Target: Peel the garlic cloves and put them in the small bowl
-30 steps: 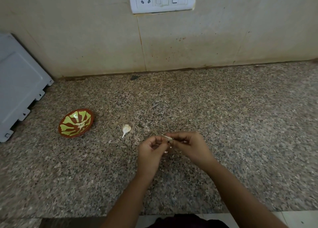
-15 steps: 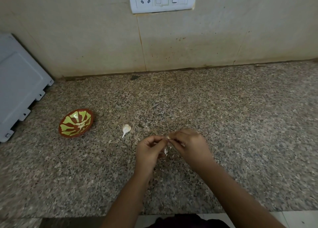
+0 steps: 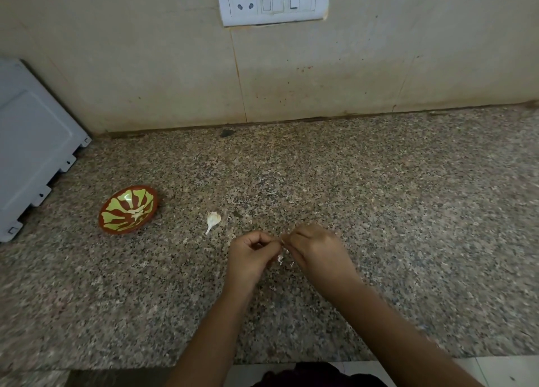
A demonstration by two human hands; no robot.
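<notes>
While both hands meet low over the speckled counter (image 3: 379,211), the left hand (image 3: 249,255) and right hand (image 3: 316,249) have their fingers curled in, pinching one garlic clove (image 3: 281,241) between the fingertips (it's mostly hidden, only a pale sliver shows). Some papery skin (image 3: 280,259) dangles just under the pinch. A second clove (image 3: 213,220), unpeeled, lies on the counter between the hands and the small bowl (image 3: 116,230), which sits further left, near a white appliance (image 3: 32,147).
</notes>
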